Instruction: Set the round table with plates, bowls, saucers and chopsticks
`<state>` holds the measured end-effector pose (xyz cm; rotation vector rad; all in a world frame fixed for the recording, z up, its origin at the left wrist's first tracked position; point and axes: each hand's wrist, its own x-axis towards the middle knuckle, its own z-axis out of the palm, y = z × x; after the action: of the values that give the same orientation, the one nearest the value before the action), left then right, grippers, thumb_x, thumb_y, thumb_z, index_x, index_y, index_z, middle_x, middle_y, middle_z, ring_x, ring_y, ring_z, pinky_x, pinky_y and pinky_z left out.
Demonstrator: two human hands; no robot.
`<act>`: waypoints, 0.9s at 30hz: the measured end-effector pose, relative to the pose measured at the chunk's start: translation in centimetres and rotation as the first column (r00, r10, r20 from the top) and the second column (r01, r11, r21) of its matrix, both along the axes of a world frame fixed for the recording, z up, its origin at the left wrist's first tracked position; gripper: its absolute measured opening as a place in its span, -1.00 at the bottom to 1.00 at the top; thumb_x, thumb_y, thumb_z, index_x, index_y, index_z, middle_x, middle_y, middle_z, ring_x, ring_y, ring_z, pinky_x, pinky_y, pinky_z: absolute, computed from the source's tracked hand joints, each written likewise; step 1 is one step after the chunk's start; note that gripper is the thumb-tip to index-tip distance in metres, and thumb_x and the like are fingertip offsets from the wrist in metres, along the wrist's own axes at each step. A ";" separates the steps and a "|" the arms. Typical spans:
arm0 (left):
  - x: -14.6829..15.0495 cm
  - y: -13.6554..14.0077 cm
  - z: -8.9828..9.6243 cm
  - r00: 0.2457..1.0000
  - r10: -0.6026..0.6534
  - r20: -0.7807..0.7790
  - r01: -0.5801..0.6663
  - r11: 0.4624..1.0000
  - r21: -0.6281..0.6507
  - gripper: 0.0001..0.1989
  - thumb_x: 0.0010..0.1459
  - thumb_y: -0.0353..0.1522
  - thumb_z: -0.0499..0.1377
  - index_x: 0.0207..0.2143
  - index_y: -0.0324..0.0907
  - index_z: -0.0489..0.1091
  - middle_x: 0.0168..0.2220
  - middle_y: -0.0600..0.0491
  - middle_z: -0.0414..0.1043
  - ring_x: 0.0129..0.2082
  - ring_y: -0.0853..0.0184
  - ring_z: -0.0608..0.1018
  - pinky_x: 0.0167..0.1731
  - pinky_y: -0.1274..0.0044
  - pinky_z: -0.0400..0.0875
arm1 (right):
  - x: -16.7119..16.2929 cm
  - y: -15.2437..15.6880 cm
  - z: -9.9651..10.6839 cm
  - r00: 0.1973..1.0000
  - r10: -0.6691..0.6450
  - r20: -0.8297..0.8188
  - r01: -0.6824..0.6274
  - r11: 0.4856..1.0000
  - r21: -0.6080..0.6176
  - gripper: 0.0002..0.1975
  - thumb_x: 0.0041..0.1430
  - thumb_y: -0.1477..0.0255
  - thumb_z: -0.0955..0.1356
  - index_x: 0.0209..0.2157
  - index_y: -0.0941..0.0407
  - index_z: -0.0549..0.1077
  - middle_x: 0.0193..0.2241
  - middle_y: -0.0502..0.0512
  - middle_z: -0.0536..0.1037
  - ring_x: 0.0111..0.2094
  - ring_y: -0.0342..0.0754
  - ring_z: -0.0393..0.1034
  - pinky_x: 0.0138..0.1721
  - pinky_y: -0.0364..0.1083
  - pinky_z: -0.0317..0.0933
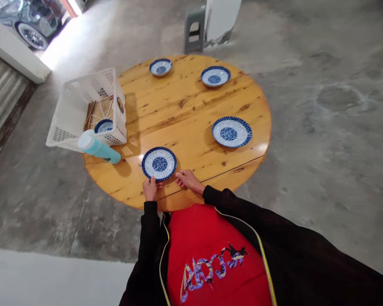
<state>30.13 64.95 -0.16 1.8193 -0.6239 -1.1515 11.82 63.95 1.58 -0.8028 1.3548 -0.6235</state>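
Note:
A blue-and-white plate (160, 163) lies near the front edge of the round wooden table (178, 114). My left hand (150, 188) grips its front rim, with the thumb on top and the fingers partly hidden below. My right hand (187, 179) is just beside the plate's right front rim, its fingers curled together, with no object visible in them. Three more blue-patterned dishes sit around the table: a plate (231, 132) on the right, a deeper-looking dish (215, 77) at the back right, and a small dish (160, 67) at the back.
A white plastic basket (119, 114) at the table's left holds chopsticks (89, 115) and a blue-rimmed dish (104, 126). In front of it stands a light-blue bottle (99, 148). Beyond the table, a grey stool (194, 32) stands beside a white pillar (221, 19).

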 end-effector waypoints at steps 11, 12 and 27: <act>-0.6 1.7 -1.0 0.998 -0.038 -0.045 0.041 0.996 0.079 -0.82 0.27 -0.39 0.16 -0.43 -0.23 0.38 -0.58 0.03 0.51 -0.55 0.31 0.62 -0.51 0.58 0.47 | -1.5 0.9 -1.3 0.998 -0.063 -0.007 0.063 0.998 -0.003 -0.74 0.45 0.43 0.30 -0.38 0.15 0.43 -0.40 0.13 0.60 -0.57 -0.23 0.40 -0.58 -0.26 0.26; -0.5 1.8 -1.1 0.997 -0.052 -0.052 0.056 0.996 0.074 -0.82 0.27 -0.38 0.17 -0.42 -0.23 0.38 -0.58 0.03 0.52 -0.55 0.31 0.61 -0.51 0.59 0.46 | -1.6 0.9 -1.5 0.998 -0.055 -0.006 0.055 0.998 -0.004 -0.74 0.46 0.43 0.30 -0.38 0.15 0.43 -0.39 0.14 0.61 -0.57 -0.23 0.40 -0.57 -0.26 0.26; 0.2 3.8 -0.6 0.992 -0.063 -0.105 0.078 0.987 0.144 -0.77 0.25 -0.40 0.22 -0.49 -0.23 0.36 -0.58 0.01 0.52 -0.59 0.33 0.58 -0.53 0.57 0.46 | -1.1 1.3 -3.0 0.999 -0.001 -0.035 0.000 0.999 -0.034 -0.69 0.39 0.33 0.40 -0.45 0.15 0.41 -0.55 0.07 0.55 -0.61 -0.22 0.43 -0.63 -0.32 0.23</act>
<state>30.32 68.70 -0.71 1.8622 -0.5619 -1.3590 10.73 65.26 -1.37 -0.8442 1.3795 -0.6374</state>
